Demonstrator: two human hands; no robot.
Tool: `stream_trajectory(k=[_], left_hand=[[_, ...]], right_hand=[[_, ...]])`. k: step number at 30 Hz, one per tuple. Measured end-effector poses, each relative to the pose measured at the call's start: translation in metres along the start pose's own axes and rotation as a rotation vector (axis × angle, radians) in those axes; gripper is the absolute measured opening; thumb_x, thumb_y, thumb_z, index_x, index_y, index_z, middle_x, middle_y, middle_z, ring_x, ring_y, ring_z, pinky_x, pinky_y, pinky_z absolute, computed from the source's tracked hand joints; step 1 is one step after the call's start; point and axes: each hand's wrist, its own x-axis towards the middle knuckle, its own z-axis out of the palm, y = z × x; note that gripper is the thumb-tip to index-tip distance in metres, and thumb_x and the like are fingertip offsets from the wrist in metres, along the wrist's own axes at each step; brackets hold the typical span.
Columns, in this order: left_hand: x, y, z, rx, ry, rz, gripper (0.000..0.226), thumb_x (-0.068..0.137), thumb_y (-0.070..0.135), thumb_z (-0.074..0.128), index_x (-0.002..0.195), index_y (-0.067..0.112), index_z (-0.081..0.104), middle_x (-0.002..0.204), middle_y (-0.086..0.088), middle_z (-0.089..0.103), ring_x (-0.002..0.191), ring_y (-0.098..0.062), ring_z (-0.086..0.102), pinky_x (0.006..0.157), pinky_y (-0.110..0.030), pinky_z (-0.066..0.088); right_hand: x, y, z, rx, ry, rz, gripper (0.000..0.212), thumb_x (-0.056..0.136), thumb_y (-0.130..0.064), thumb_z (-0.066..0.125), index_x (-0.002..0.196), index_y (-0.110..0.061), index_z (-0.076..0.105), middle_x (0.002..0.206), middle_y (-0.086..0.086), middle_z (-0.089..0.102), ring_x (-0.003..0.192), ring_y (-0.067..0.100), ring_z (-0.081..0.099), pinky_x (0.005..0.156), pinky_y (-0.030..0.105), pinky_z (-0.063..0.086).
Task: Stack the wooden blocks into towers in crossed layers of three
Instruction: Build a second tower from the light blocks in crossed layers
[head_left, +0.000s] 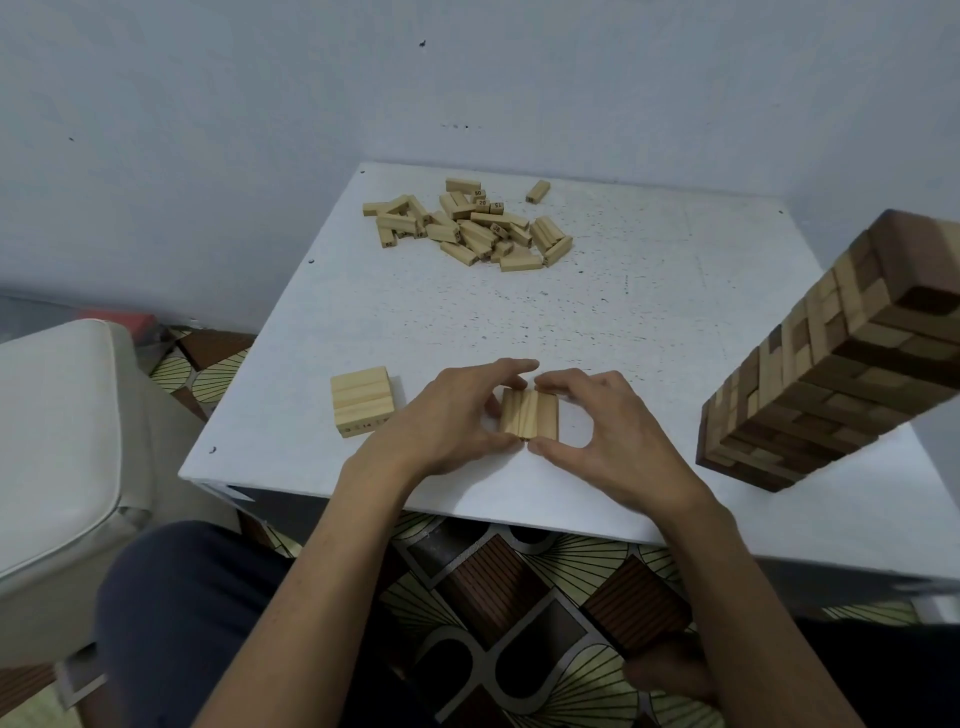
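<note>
Left hand (457, 415) & right hand (602, 421) pinch the three-block layer (529, 418) from both ends; uneven squeeze cd splay blocks, skew layer.

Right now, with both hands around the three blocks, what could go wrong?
The three blocks are only squeezed between the left hand and right hand; if lifted so, the middle one might slip out. The tall tower stands to the right of the right hand, so a wide move of that arm could knock it over.
</note>
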Motion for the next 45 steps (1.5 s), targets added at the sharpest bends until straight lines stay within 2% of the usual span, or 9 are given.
stream_trajectory(k=[7, 12, 18, 20, 23, 27, 33, 39, 45], left_hand=[[-0.004, 0.006, -0.005, 0.016, -0.003, 0.004, 0.077, 0.082, 0.027, 0.077, 0.147, 0.036, 0.037, 0.129, 0.015, 0.059, 0.09, -0.001, 0.055, 0.08, -0.017, 0.04], [-0.016, 0.012, -0.019, 0.055, 0.018, 0.014, 0.077, 0.082, 0.029, 0.077, 0.147, 0.037, 0.036, 0.127, 0.016, 0.059, 0.09, -0.001, 0.055, 0.072, -0.008, 0.036], [-0.048, 0.009, -0.042, 0.096, 0.1, -0.008, 0.079, 0.083, 0.035, 0.076, 0.148, 0.042, 0.031, 0.128, 0.021, 0.057, 0.096, 0.002, 0.048, 0.076, -0.006, 0.035], [-0.061, 0.002, -0.05, 0.085, 0.134, -0.034, 0.08, 0.082, 0.037, 0.077, 0.147, 0.044, 0.03, 0.129, 0.021, 0.057, 0.102, 0.001, 0.046, 0.085, -0.012, 0.036], [-0.076, -0.014, -0.062, 0.06, 0.205, -0.095, 0.08, 0.079, 0.039, 0.078, 0.144, 0.046, 0.033, 0.128, 0.022, 0.058, 0.114, -0.005, 0.046, 0.101, -0.035, 0.036], [-0.088, -0.035, -0.071, 0.057, 0.277, -0.154, 0.079, 0.079, 0.038, 0.079, 0.143, 0.044, 0.034, 0.128, 0.022, 0.058, 0.123, -0.008, 0.043, 0.108, -0.041, 0.031], [-0.094, -0.056, -0.076, 0.041, 0.313, -0.203, 0.083, 0.079, 0.038, 0.078, 0.146, 0.043, 0.03, 0.124, 0.026, 0.053, 0.126, -0.005, 0.039, 0.112, -0.038, 0.027], [-0.093, -0.065, -0.073, 0.016, 0.327, -0.212, 0.083, 0.079, 0.038, 0.079, 0.146, 0.043, 0.03, 0.127, 0.025, 0.054, 0.125, -0.004, 0.039, 0.107, -0.03, 0.025], [-0.09, -0.068, -0.069, 0.0, 0.346, -0.209, 0.081, 0.08, 0.034, 0.079, 0.146, 0.041, 0.033, 0.125, 0.026, 0.054, 0.122, -0.002, 0.039, 0.104, -0.028, 0.025]], right_hand=[[0.0, -0.002, -0.002, 0.012, -0.019, 0.013, 0.057, 0.079, -0.046, 0.073, 0.13, -0.045, 0.048, 0.125, -0.011, 0.055, 0.117, 0.004, 0.041, 0.089, 0.02, 0.041], [0.0, -0.018, -0.012, 0.006, -0.035, -0.038, 0.06, 0.079, -0.043, 0.075, 0.132, -0.042, 0.049, 0.123, -0.021, 0.055, 0.115, 0.004, 0.043, 0.084, 0.013, 0.036], [0.012, -0.049, -0.017, 0.005, -0.11, -0.148, 0.063, 0.075, -0.048, 0.077, 0.131, -0.045, 0.047, 0.121, -0.026, 0.056, 0.114, 0.0, 0.042, 0.084, 0.013, 0.034], [0.021, -0.061, -0.013, -0.001, -0.145, -0.189, 0.065, 0.075, -0.048, 0.077, 0.131, -0.048, 0.044, 0.119, -0.029, 0.055, 0.114, -0.002, 0.041, 0.084, 0.012, 0.033], [0.038, -0.079, -0.001, 0.012, -0.191, -0.242, 0.067, 0.076, -0.045, 0.078, 0.133, -0.047, 0.044, 0.119, -0.028, 0.055, 0.114, 0.0, 0.041, 0.085, 0.015, 0.035], [0.062, -0.095, 0.018, 0.009, -0.236, -0.298, 0.067, 0.077, -0.041, 0.078, 0.135, -0.042, 0.045, 0.121, -0.023, 0.058, 0.114, 0.004, 0.042, 0.085, 0.021, 0.038], [0.083, -0.107, 0.036, -0.014, -0.271, -0.327, 0.068, 0.078, -0.041, 0.077, 0.138, -0.04, 0.044, 0.125, -0.021, 0.058, 0.116, 0.005, 0.04, 0.086, 0.022, 0.036], [0.09, -0.107, 0.04, -0.032, -0.281, -0.334, 0.067, 0.079, -0.041, 0.076, 0.138, -0.039, 0.045, 0.124, -0.022, 0.058, 0.112, 0.004, 0.039, 0.084, 0.01, 0.03], [0.092, -0.105, 0.04, -0.04, -0.282, -0.327, 0.066, 0.079, -0.041, 0.076, 0.138, -0.04, 0.045, 0.124, -0.023, 0.058, 0.114, 0.005, 0.04, 0.084, 0.014, 0.033]])
